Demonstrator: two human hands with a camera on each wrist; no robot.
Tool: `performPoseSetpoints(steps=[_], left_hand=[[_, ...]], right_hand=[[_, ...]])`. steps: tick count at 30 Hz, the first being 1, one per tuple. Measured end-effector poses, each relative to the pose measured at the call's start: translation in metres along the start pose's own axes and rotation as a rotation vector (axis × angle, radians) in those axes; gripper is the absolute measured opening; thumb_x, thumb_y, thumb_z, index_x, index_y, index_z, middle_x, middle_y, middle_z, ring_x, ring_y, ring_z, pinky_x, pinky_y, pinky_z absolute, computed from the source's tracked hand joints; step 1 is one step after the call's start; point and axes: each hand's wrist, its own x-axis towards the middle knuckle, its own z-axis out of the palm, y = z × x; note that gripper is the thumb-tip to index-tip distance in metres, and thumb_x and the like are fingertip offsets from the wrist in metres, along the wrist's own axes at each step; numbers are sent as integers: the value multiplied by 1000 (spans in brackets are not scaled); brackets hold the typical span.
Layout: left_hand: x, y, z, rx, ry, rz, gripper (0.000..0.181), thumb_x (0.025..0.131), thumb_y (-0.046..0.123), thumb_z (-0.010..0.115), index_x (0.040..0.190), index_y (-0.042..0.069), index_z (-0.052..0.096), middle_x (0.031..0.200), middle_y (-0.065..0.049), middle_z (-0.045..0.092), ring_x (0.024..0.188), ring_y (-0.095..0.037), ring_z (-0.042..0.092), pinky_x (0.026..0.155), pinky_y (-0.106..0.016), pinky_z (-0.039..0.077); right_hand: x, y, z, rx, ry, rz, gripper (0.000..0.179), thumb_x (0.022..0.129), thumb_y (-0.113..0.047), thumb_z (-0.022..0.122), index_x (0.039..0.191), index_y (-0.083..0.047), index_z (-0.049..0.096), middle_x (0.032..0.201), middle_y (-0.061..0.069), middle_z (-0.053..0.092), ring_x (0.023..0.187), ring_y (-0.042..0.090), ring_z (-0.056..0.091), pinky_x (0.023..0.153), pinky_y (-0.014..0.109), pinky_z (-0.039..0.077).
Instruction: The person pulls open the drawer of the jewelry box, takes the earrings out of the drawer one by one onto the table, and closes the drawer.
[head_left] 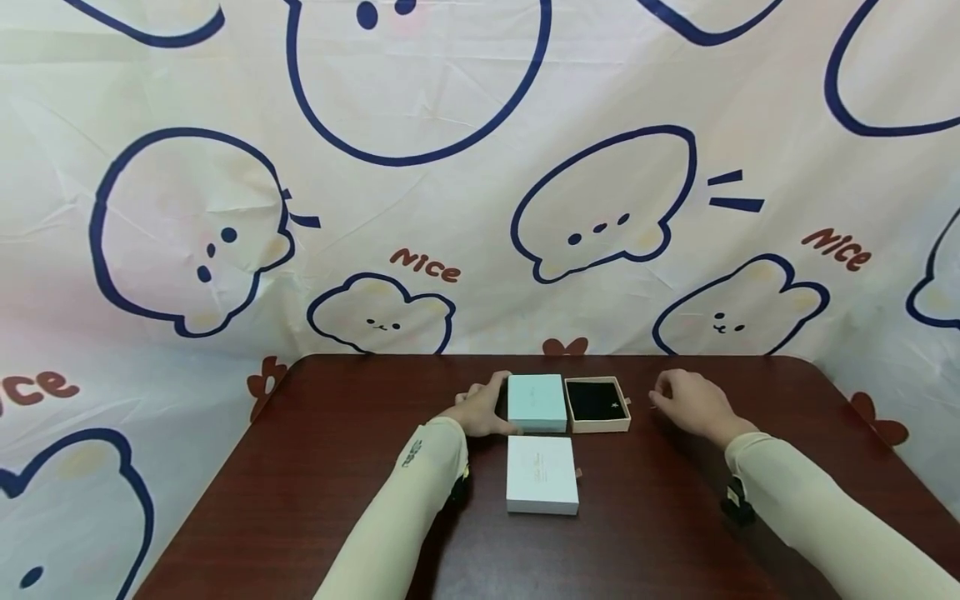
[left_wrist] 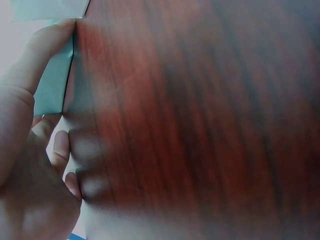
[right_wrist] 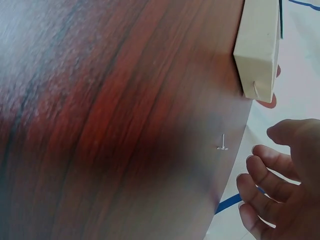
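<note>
My left hand [head_left: 481, 412] grips the left side of a light teal box [head_left: 536, 402], thumb at its near edge and fingers toward the far side. Against that box's right side stands an open cream drawer tray [head_left: 600, 427] with a black padded insert [head_left: 595, 402] and a tiny silvery piece on it. My right hand [head_left: 693, 404] hovers right of the tray, fingers loosely bent, holding nothing. In the right wrist view a small stud earring [right_wrist: 223, 142] stands post-up on the table near those fingers. The cream tray [right_wrist: 257, 55] shows its pull loop there.
A closed white box [head_left: 542, 473] with a small tab on its right lies nearer to me, in front of the teal box. All rest on a dark red-brown wooden table [head_left: 337, 467]. Behind the table's far edge hangs a pale cloth [head_left: 480, 200] with cartoon outlines.
</note>
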Motion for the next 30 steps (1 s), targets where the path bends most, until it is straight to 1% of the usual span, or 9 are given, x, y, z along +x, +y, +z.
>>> performPoseSetpoints(steps=[4, 11, 21, 25, 30], left_hand=[[1, 0, -1, 2, 5, 3, 108, 85, 47, 80, 163, 22, 9, 159, -19, 33, 138, -38, 33, 100, -50, 32], [1, 0, -1, -12, 2, 5, 109, 84, 46, 80, 163, 22, 9, 160, -19, 31, 140, -39, 32, 103, -52, 31], [0, -2, 1, -24, -3, -5, 108, 85, 46, 80, 163, 23, 9, 162, -20, 27, 139, -45, 30, 105, -55, 33], [-1, -1, 0, -23, 1, -3, 108, 85, 46, 80, 163, 23, 9, 161, -20, 28, 139, -45, 30, 105, -55, 33], [-1, 0, 0, -21, -1, -1, 107, 85, 46, 80, 163, 23, 10, 161, -21, 28, 135, -45, 33, 103, -55, 34]], right_hand=[[1, -4, -2, -9, 27, -19, 19, 97, -21, 62, 93, -3, 69, 77, 3, 65, 64, 14, 54, 55, 31, 42], [2, -15, -4, 12, 34, -22, 20, 97, -21, 63, 98, -2, 70, 72, 2, 63, 61, 14, 52, 53, 31, 42], [1, -28, 2, 13, 56, -52, 17, 96, -22, 65, 93, -6, 70, 76, 1, 65, 63, 13, 53, 55, 30, 43], [0, -33, 4, 13, 56, -66, 16, 96, -21, 66, 94, -6, 70, 78, 2, 66, 64, 13, 53, 56, 30, 43], [0, -38, 7, -6, 59, -90, 14, 94, -19, 68, 96, -5, 71, 82, 3, 69, 66, 13, 55, 59, 31, 45]])
